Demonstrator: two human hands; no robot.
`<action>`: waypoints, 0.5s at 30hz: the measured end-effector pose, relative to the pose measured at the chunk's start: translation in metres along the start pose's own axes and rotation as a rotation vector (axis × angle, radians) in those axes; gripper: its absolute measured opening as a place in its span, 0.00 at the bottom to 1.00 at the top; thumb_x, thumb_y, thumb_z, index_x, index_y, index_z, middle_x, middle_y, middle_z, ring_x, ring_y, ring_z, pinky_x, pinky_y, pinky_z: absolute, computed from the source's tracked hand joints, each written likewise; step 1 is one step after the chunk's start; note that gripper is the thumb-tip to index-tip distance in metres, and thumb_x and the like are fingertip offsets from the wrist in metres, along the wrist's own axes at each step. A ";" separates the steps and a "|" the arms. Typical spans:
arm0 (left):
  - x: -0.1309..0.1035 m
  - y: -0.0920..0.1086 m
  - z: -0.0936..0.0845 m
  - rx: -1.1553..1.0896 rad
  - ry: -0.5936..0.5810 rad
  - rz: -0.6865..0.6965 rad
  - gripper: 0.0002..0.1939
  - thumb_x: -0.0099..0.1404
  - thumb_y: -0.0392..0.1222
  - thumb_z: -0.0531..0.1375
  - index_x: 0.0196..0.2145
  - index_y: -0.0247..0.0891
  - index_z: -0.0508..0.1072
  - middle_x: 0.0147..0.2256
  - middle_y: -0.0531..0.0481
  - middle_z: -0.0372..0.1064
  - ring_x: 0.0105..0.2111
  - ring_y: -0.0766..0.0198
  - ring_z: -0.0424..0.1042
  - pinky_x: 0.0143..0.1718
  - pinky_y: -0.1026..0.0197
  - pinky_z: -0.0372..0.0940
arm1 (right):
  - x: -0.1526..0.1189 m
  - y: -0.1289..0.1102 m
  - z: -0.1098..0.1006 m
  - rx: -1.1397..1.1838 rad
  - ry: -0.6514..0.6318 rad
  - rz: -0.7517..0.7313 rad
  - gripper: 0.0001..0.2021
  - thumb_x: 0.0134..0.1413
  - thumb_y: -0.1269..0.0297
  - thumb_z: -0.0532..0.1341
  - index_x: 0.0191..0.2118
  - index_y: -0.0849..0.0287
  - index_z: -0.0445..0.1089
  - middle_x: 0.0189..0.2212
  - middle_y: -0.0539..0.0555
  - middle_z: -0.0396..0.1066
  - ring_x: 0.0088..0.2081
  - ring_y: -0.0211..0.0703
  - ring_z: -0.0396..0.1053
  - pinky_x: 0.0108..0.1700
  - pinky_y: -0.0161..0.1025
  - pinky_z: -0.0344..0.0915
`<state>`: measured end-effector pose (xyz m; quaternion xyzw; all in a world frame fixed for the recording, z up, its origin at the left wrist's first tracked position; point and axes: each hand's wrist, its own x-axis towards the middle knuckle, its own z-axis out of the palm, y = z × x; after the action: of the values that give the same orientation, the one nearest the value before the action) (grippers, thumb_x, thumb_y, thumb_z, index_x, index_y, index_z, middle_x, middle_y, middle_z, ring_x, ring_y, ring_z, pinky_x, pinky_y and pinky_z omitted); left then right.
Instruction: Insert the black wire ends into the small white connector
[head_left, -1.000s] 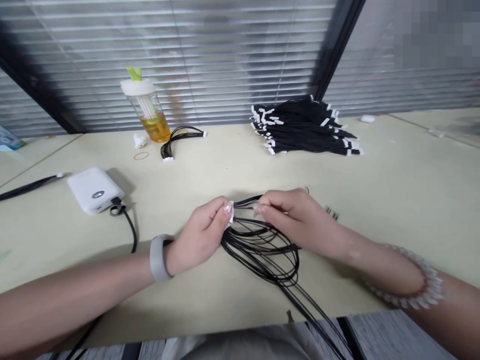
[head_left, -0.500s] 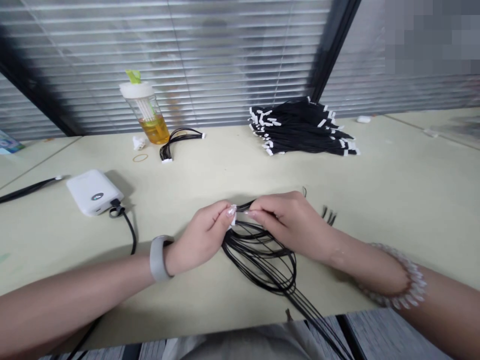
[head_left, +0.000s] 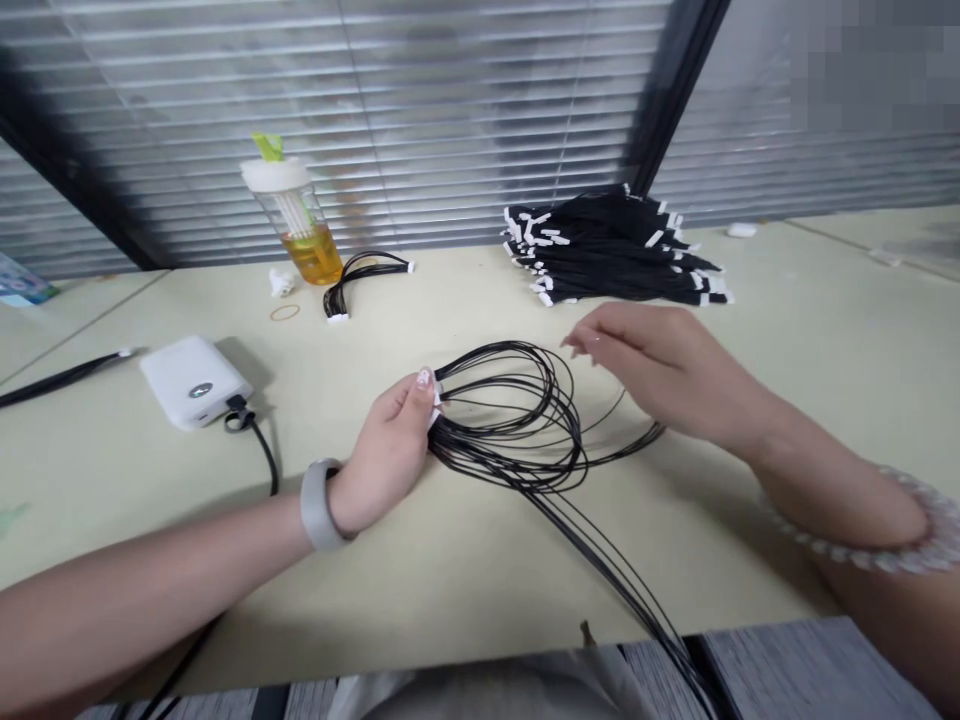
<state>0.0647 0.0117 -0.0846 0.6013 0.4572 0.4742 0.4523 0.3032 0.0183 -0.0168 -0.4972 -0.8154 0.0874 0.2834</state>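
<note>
My left hand (head_left: 397, 430) pinches a white connector (head_left: 436, 402) between thumb and fingers. From it a bundle of thin black wires (head_left: 517, 470) fans out to the right in loose loops. Long ends run down over the table's front edge, and others reach right, beneath my right wrist. My right hand (head_left: 645, 360) is raised beyond the loops, its fingers drawn together above the table. Whether a thin wire lies between its fingertips cannot be made out.
A pile of black cables with white connectors (head_left: 615, 255) lies at the back. Left of it are a short cable (head_left: 367, 272), a bottle of amber liquid (head_left: 311, 250) and a rubber band (head_left: 285, 313). A white power bank (head_left: 187, 375) with a black cord lies at left.
My right hand has moved away from the connector, up and to the right. The left hand has shifted slightly left with the connector, and the wire loops now spread more openly.
</note>
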 end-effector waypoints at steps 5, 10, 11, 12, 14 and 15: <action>-0.001 0.002 0.000 0.041 0.034 0.042 0.21 0.66 0.57 0.49 0.24 0.38 0.59 0.22 0.54 0.54 0.22 0.66 0.53 0.24 0.63 0.54 | -0.004 -0.002 0.002 -0.014 -0.285 0.064 0.08 0.47 0.70 0.57 0.20 0.57 0.66 0.17 0.47 0.64 0.19 0.34 0.58 0.23 0.35 0.52; -0.003 0.008 0.001 0.163 0.101 0.126 0.22 0.68 0.56 0.47 0.24 0.38 0.60 0.23 0.53 0.55 0.24 0.66 0.54 0.26 0.63 0.54 | -0.013 -0.015 0.021 0.146 -0.439 -0.022 0.11 0.49 0.69 0.58 0.18 0.56 0.64 0.15 0.49 0.64 0.19 0.36 0.58 0.23 0.36 0.52; -0.003 0.009 0.001 0.185 0.109 0.131 0.22 0.68 0.56 0.46 0.24 0.38 0.60 0.23 0.53 0.55 0.24 0.66 0.54 0.26 0.63 0.54 | -0.014 -0.018 0.023 0.184 -0.450 -0.042 0.12 0.50 0.69 0.58 0.18 0.56 0.65 0.16 0.50 0.64 0.20 0.36 0.59 0.24 0.36 0.52; -0.003 0.009 0.000 0.197 0.114 0.135 0.22 0.68 0.56 0.46 0.24 0.38 0.60 0.23 0.54 0.55 0.24 0.66 0.54 0.26 0.63 0.54 | -0.014 -0.020 0.025 0.220 -0.458 -0.061 0.12 0.51 0.68 0.57 0.18 0.56 0.65 0.17 0.50 0.65 0.21 0.36 0.60 0.25 0.36 0.53; -0.003 0.009 0.000 0.205 0.116 0.143 0.22 0.68 0.55 0.46 0.24 0.38 0.59 0.23 0.54 0.55 0.24 0.66 0.54 0.26 0.63 0.54 | -0.014 -0.023 0.026 0.268 -0.472 -0.079 0.12 0.53 0.68 0.56 0.19 0.56 0.65 0.18 0.49 0.66 0.22 0.36 0.60 0.26 0.35 0.54; -0.003 0.009 -0.001 0.204 0.122 0.149 0.21 0.69 0.55 0.46 0.24 0.38 0.59 0.23 0.53 0.55 0.23 0.66 0.54 0.26 0.63 0.54 | -0.014 -0.023 0.026 0.270 -0.480 -0.069 0.13 0.53 0.68 0.55 0.19 0.56 0.64 0.18 0.48 0.65 0.21 0.35 0.59 0.26 0.35 0.54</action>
<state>0.0648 0.0069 -0.0763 0.6464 0.4840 0.4930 0.3237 0.2763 -0.0018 -0.0333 -0.3918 -0.8567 0.3007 0.1484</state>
